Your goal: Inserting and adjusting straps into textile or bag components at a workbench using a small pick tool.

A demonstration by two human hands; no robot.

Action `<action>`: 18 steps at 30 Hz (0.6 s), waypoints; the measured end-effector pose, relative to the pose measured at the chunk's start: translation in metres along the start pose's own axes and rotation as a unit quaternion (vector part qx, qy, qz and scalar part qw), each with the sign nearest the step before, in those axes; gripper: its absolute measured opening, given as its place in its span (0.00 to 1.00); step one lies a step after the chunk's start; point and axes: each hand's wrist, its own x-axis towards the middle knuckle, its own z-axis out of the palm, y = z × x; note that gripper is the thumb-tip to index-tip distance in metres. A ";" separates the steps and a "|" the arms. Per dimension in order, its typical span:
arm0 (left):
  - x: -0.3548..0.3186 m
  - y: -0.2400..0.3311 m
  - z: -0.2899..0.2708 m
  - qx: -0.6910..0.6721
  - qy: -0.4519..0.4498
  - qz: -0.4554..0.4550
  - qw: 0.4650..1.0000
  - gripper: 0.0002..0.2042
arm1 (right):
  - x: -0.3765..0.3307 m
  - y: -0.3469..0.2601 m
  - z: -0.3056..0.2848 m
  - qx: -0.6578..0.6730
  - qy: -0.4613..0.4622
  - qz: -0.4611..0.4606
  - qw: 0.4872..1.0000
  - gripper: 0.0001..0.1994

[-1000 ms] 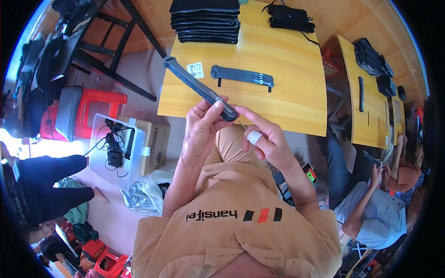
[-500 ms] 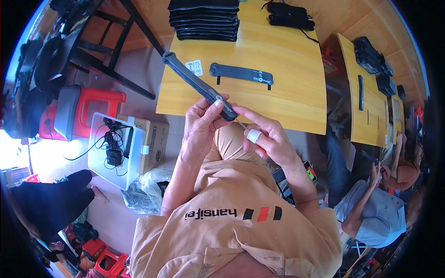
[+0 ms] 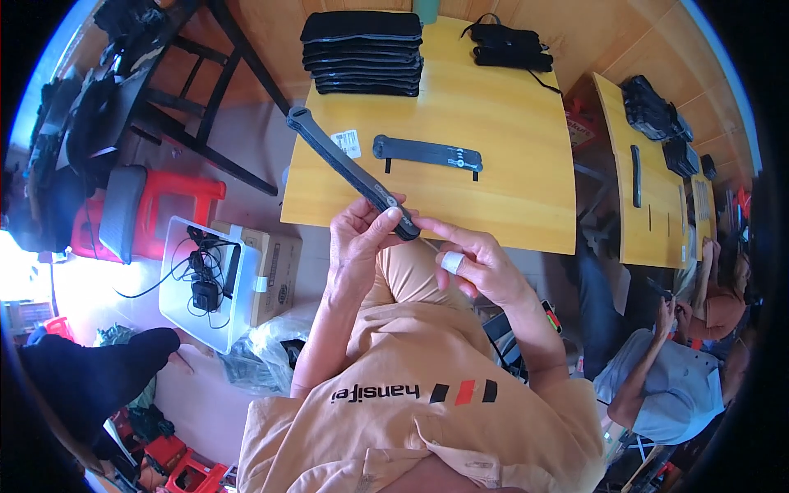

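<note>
My left hand (image 3: 355, 246) is closed around the near end of a long dark grey strap (image 3: 341, 164), thumb on top. The strap slants up to the left, with its rounded far end over the table edge. My right hand (image 3: 485, 267) has white tape round a finger. Its index finger reaches to the strap's near end while the other fingers curl in. A thin sliver shows below the strap beside those fingers, too small to name. A similar dark strap (image 3: 431, 154) with two short black tabs lies on the yellow table (image 3: 501, 201). A white label (image 3: 346, 143) lies near it.
A stack of black pieces (image 3: 362, 53) and a black bundle with a cord (image 3: 511, 45) sit at the table's back. To the left stand a clear bin of cables (image 3: 205, 283) and a red stool (image 3: 177, 197). People work at the right (image 3: 666, 378).
The view has tilted, so the table and both hands sit slightly lower in the picture. My grip on the strap looks the same, with my right index finger still at its near end.
</note>
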 end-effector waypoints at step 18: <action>-0.003 -0.001 -0.003 0.004 -0.020 0.016 1.000 0.11 | -0.003 0.000 0.003 -0.034 0.009 -0.010 0.999 0.31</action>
